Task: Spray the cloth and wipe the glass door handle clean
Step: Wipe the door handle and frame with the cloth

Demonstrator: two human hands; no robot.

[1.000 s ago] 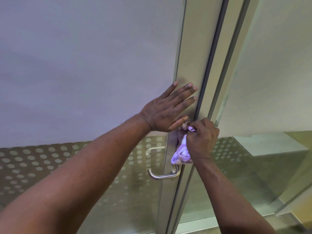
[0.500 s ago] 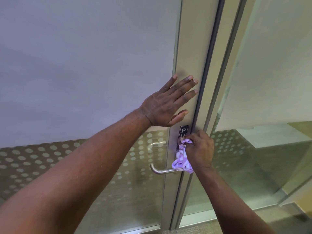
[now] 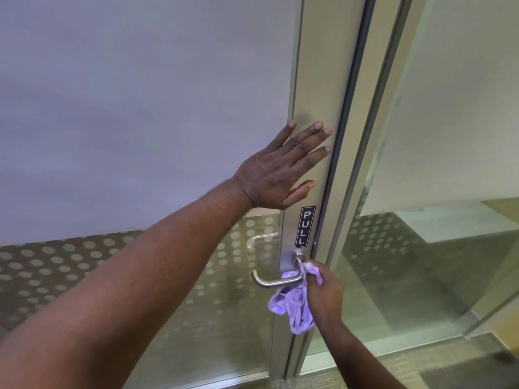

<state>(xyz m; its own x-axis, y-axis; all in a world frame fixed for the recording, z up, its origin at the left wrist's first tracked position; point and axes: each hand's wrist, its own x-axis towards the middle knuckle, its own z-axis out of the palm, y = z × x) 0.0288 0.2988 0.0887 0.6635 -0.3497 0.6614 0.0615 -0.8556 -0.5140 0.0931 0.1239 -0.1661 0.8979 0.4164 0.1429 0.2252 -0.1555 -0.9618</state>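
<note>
- The door frame (image 3: 317,88), a pale metal upright, runs top to bottom and carries the handle (image 3: 276,280) low down; every place below is told from that handle.
- Left of the handle and above it, the glass (image 3: 134,102) is frosted white; level with the handle and below, the frosting gives way to a band of pale dots (image 3: 50,265) over clear glass.
- Just above the handle, on the frame, a dark sign (image 3: 305,226) reads PULL in white letters set one under another.
- Right of the handle, past a dark seal, stands a second glass panel (image 3: 438,153), frosted high up and clear lower down.
- Below the handle, at the foot of the door, a strip of carpet (image 3: 407,369) shows.
- Nothing lies between the hands and the handle; the lever's left end and its bend stand bare.
- The handle is a silver lever, its arm running left from the frame and hooking back toward the glass at its end.
- The cloth (image 3: 295,304), purple and crumpled, touches the right end of the lever near its base and hangs below it.
- The right hand (image 3: 325,296) sits just right of and below the handle, fingers closed tight on the cloth, pressing it to the lever's root.
- The left hand (image 3: 278,175) lies well above the handle, flat and spread wide, palm on the glass edge and fingertips on the frame, holding nothing.
</note>
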